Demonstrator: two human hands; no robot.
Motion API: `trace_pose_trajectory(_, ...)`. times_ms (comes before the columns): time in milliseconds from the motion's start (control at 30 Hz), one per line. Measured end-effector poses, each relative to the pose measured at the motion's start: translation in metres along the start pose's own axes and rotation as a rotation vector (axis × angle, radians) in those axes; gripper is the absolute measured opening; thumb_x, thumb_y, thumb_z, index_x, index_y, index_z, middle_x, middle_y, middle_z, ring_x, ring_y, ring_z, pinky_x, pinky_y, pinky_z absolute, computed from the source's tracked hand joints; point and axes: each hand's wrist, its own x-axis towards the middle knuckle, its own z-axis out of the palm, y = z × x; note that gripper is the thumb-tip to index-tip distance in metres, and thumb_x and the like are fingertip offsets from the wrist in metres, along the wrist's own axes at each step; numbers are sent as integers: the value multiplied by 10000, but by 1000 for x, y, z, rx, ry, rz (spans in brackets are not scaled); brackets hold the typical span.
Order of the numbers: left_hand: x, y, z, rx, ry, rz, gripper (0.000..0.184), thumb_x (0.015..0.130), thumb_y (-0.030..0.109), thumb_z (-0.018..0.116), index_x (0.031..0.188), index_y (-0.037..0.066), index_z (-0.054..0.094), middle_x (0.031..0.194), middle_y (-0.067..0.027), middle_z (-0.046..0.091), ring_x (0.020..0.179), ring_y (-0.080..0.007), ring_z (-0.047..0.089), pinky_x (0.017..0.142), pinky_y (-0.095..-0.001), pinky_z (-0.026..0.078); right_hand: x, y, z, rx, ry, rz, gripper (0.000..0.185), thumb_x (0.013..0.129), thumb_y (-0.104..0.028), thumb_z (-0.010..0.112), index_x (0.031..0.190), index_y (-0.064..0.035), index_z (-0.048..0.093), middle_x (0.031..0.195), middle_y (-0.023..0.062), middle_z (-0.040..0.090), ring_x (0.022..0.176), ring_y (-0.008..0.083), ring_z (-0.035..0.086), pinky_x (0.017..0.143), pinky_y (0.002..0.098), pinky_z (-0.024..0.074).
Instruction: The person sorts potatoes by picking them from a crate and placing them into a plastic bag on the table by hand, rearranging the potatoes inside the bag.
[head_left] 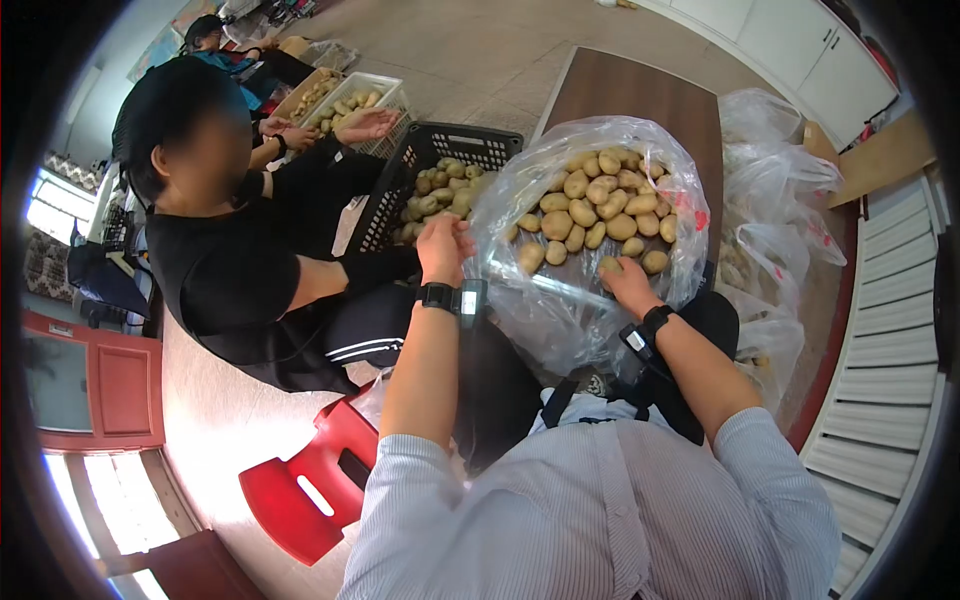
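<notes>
Head view only. My right hand (630, 288) is at the near side of the pile, fingers closed against a single potato (609, 265). Looks like a grip; can't tell if it's lifted off the plastic. My left hand (443, 248) hangs between the black crate (496, 146) and the clear bag (560, 330), fingers loosely curled. No potato visible there, but the palm is turned away, so I can't say what it holds, if anything.

Loose potatoes (600, 195) lie in the wide-open bag on the brown counter (640, 85). Bag front drapes over the near edge toward the lap. More potatoes in the crate, left of the bag.

Risks, my read:
- Rolling: the held potato is round and near the front edge. A weak fingertip pinch could drop it; the slack film wouldn't stop it well.
- Snagging: crumpled film lies close to both wrists. Fingers or the right wrist device (636, 342) could catch it, drag the bag and shift the pile.
- Collision: a co-worker (220, 270) sits right beside the crate, one open hand (368, 124) just past its far side. Both of us over the crate at once could mean a bump.
</notes>
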Motion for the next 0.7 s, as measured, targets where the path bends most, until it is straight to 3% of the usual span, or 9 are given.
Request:
trace_pose_trajectory(200,-20,3,24,224,-205,-44,215,940,253,555,985,43,573,887,-87,645,580,-166,569,508,-282,444,-6,-49,-3,593,-207,468,434,866,-355,678,1061,29,632,836,115,652,728,223,621,649,375,491)
trace_pose_trajectory(333,-60,7,50,37,-88,229,116,924,160,590,915,51,624,765,-6,595,619,-93,544,544,-237,431,-10,-54,5,434,-254,53,321,921,-387,608,907,-71,664,766,-14,590,676,130,547,565,307,456)
trace_pose_trajectory(367,-85,19,62,-23,-97,243,104,935,158,595,921,57,616,764,4,580,641,-91,543,568,-230,436,3,-39,12,61,-283,-274,288,940,-333,568,875,-70,664,746,30,608,688,170,549,625,353,465)
trace_pose_trajectory(400,-121,41,80,-40,-88,278,80,937,133,586,924,57,605,785,-9,583,668,-99,547,586,-228,440,8,-1,47,267,-154,-344,332,873,-377,599,932,-62,684,830,178,654,787,281,633,692,453,466)
trace_pose_trajectory(433,-154,59,93,-37,-86,385,66,939,104,570,919,50,600,793,-24,581,689,-108,550,590,-229,439,4,-19,23,103,-378,-106,409,868,-408,597,1019,-34,664,975,191,667,923,299,636,769,452,478)
trace_pose_trajectory(500,-219,101,110,-58,-261,659,121,930,72,531,812,54,547,720,-14,511,638,-105,495,531,-229,376,-1,3,39,373,-291,118,586,836,-432,647,1143,63,579,1059,183,640,979,250,611,857,374,489)
trace_pose_trajectory(567,-259,130,128,55,-489,1077,119,926,72,531,809,53,545,720,-16,512,640,-108,495,535,-231,379,-28,-45,-9,369,-188,201,549,826,-405,676,1114,54,588,955,150,652,830,230,636,733,368,523)
trace_pose_trajectory(600,-271,138,135,98,-596,1288,119,924,72,532,808,53,543,721,-17,513,641,-110,494,537,-233,380,-30,-40,-6,441,-215,260,577,843,-488,659,1117,18,619,1092,212,651,1033,308,630,859,404,505)
trace_pose_trajectory(700,-293,151,153,176,-777,1575,117,919,73,533,804,52,540,721,-20,515,644,-114,494,543,-236,384,-29,-27,0,477,-170,274,515,838,-410,688,1118,17,623,939,129,663,773,188,637,699,341,525)
